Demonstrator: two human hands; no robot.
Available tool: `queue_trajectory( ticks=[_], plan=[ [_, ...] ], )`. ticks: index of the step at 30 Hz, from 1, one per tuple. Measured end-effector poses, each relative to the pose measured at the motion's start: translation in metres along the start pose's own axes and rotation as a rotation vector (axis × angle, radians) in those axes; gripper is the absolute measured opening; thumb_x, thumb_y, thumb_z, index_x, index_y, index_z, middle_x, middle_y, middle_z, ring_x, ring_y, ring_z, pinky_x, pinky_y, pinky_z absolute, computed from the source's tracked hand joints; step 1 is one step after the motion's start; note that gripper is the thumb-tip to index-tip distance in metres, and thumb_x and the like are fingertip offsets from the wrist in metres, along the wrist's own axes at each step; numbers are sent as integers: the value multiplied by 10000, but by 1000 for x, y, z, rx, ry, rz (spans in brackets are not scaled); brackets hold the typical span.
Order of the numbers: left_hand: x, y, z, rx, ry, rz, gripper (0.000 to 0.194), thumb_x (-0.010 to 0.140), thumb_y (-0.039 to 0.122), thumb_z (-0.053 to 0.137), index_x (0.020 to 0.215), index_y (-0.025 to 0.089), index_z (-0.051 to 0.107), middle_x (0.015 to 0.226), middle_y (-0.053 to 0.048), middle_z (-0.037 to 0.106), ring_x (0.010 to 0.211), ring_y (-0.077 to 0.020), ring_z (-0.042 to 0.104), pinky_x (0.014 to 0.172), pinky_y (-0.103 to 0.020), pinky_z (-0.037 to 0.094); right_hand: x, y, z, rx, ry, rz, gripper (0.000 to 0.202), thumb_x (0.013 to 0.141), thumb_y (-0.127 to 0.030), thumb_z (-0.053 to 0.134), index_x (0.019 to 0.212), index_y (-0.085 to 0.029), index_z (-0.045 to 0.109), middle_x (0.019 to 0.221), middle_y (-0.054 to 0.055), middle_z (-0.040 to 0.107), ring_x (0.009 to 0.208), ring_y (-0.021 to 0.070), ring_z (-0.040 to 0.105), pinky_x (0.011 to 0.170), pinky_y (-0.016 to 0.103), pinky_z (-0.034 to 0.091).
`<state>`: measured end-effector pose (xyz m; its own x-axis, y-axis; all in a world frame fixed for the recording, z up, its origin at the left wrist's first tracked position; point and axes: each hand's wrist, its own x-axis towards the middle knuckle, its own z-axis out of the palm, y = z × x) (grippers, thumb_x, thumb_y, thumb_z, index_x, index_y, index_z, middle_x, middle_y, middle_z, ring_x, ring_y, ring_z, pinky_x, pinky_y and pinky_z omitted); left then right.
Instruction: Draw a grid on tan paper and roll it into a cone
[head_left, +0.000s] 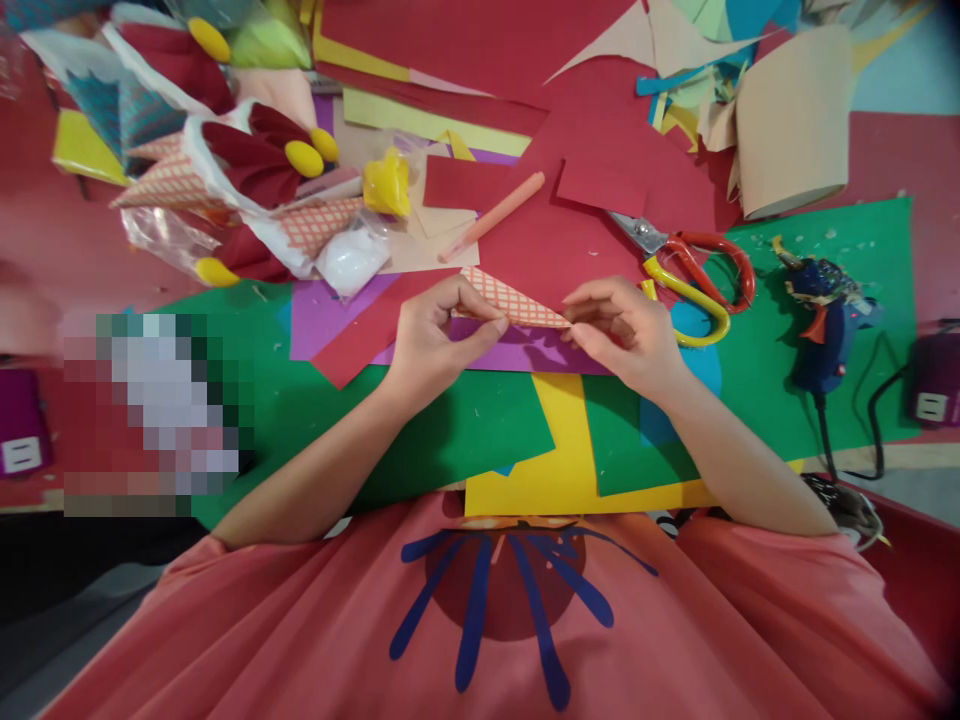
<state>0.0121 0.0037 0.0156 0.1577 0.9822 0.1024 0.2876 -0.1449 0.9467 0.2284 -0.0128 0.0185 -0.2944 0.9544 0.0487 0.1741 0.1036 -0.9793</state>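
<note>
A narrow cone of orange-and-white checked paper (pixel 517 302) is held level between my two hands, its pointed end to the right. My left hand (pixel 448 335) pinches the wide end between thumb and fingers. At the tip, the thumb and fingertips of my right hand (pixel 626 335) close on the paper. Beneath the cone lie purple paper (pixel 334 310) and red paper. An orange pen (pixel 495 215) rests just beyond it. Scissors (pixel 701 270) with red and yellow handles lie beyond my right hand.
At the upper left are checked cones with white trim (pixel 240 180). A dark blue glue gun (pixel 829 330) with a cord lies on green card (pixel 877 250) at the right. A beige paper cylinder (pixel 795 120) stands at the upper right, near paper scraps.
</note>
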Motion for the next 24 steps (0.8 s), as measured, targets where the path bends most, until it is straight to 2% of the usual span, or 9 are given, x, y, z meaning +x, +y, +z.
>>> queue_trajectory(
  ticks=[2,5,12,16,24],
  plan=[
    [-1,1,0,-2,-9,-7,124,721,208,667,623,186,595,631,10,631,617,-115,604,601,-237,516,1,0,2,-77,1,-52,149,826,-271,679,940,-194,620,875,5,694,762,113,663,669,222,543],
    [-1,2,1,-40,-23,-15,119,714,198,669,626,188,591,633,8,638,618,-118,610,603,-239,520,2,-1,4,-140,4,-87,65,837,-247,667,847,-189,638,818,-5,686,741,106,640,682,226,516],
    [0,7,2,-70,-39,-70,191,675,208,714,580,185,550,577,30,596,540,-89,554,517,-208,470,1,1,5,30,41,22,113,827,-276,686,786,-182,638,747,-14,656,657,92,603,619,225,491],
    [-1,7,2,-82,-33,-73,232,678,196,707,556,180,510,542,47,551,500,-66,512,494,-193,445,1,1,6,50,44,48,120,814,-269,694,762,-179,634,707,-21,639,627,83,583,582,216,467],
    [-3,3,3,-86,-3,-62,200,689,183,719,625,187,530,602,37,578,563,-89,565,536,-210,479,2,-1,6,43,40,59,121,807,-255,685,753,-168,620,690,-19,630,612,84,577,564,217,457]
  ],
)
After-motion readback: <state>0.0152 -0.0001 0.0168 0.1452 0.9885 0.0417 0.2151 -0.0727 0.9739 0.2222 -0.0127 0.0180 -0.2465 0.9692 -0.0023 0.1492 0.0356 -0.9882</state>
